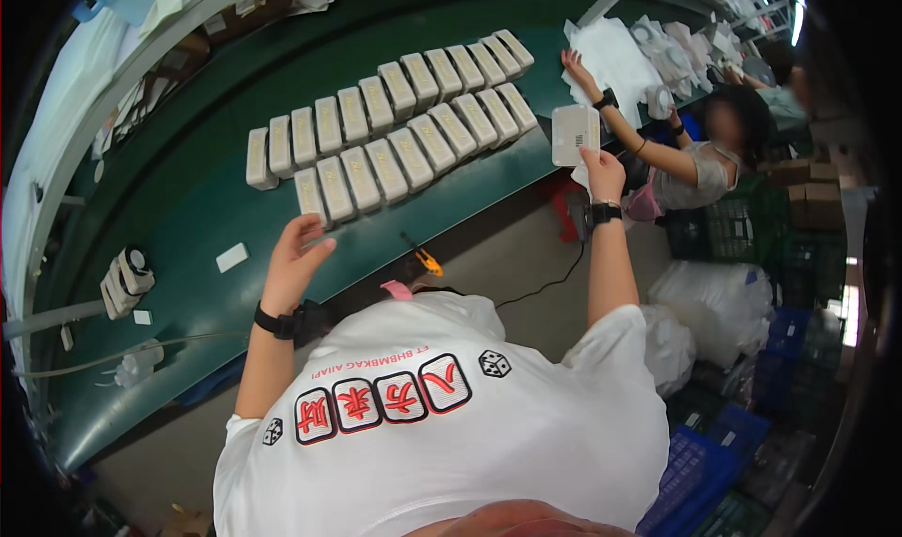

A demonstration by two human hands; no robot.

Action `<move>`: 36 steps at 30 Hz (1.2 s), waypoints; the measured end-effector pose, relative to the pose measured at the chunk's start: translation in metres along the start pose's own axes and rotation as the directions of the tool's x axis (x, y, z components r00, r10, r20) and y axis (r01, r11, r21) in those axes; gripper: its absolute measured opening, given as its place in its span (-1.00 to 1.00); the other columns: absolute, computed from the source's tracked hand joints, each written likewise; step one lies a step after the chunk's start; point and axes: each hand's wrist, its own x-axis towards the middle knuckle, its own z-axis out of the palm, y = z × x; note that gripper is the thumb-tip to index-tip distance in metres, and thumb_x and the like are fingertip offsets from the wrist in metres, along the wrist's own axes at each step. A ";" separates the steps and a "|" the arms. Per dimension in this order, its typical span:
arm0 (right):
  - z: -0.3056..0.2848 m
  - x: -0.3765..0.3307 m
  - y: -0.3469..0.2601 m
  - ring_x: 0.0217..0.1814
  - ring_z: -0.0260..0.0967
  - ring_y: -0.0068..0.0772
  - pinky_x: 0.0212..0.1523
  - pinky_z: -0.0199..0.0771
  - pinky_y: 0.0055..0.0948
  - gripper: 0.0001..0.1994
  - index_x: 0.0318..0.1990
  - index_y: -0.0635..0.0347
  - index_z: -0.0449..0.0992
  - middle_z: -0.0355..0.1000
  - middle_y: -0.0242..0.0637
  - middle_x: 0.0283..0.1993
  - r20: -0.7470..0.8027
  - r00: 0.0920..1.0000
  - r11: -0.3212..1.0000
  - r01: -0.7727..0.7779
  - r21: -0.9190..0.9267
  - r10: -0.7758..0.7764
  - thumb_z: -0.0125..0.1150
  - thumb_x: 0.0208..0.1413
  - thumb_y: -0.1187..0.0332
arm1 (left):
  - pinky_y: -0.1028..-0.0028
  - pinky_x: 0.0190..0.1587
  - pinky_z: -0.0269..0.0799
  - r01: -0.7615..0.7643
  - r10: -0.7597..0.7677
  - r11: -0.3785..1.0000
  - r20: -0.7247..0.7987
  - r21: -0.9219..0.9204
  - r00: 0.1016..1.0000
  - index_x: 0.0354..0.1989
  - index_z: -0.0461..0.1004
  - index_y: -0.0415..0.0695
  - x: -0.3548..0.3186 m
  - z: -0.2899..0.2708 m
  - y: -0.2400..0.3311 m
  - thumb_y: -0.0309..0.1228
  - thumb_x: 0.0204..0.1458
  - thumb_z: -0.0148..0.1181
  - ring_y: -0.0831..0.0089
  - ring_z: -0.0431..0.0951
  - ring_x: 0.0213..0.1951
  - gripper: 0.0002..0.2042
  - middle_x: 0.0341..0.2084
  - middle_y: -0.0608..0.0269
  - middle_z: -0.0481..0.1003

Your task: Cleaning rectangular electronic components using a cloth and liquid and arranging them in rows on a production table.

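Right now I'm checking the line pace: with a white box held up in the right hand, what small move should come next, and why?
Probably lower the white box in the right hand toward the two rows of boxes on the green belt. It is held off the belt, and the left hand hovers open by the near row.

Even indoor light, bright lamp glare at 1 o'clock, dark round fisheye rim, straight edges bent, far corners soft.
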 end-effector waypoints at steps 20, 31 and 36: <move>0.130 0.140 0.089 -0.26 0.48 -0.52 -0.24 0.47 -0.51 -0.59 -0.09 0.43 0.51 0.56 -0.21 -0.26 0.184 0.972 0.985 0.127 0.121 -0.148 0.43 0.00 0.29 | 0.32 0.20 0.30 0.162 -0.080 0.973 -0.418 0.164 0.905 0.30 0.13 -0.34 0.102 -0.031 -0.115 -0.25 -0.15 0.49 0.22 0.40 0.16 -0.13 0.14 -0.09 0.37; 0.125 0.142 0.083 -0.18 0.48 -0.48 -0.14 0.45 -0.53 -0.51 -0.01 0.48 0.43 0.54 -0.17 -0.14 0.196 0.970 0.956 0.089 0.280 -0.147 0.46 -0.04 0.36 | 0.40 0.05 0.46 0.134 -0.088 0.987 -0.403 0.087 0.911 0.27 0.18 -0.36 0.103 0.001 -0.098 -0.39 -0.28 0.56 0.31 0.51 0.02 -0.11 0.05 0.00 0.46; 0.104 0.173 0.099 -0.16 0.48 -0.47 -0.12 0.45 -0.51 -0.50 0.00 0.48 0.43 0.54 -0.15 -0.14 0.193 0.976 0.968 0.047 0.246 -0.097 0.47 -0.05 0.35 | 0.38 0.05 0.46 0.108 -0.069 0.990 -0.368 0.086 0.927 0.28 0.17 -0.33 0.113 0.026 -0.113 -0.43 -0.27 0.54 0.30 0.51 0.03 -0.12 0.07 0.02 0.44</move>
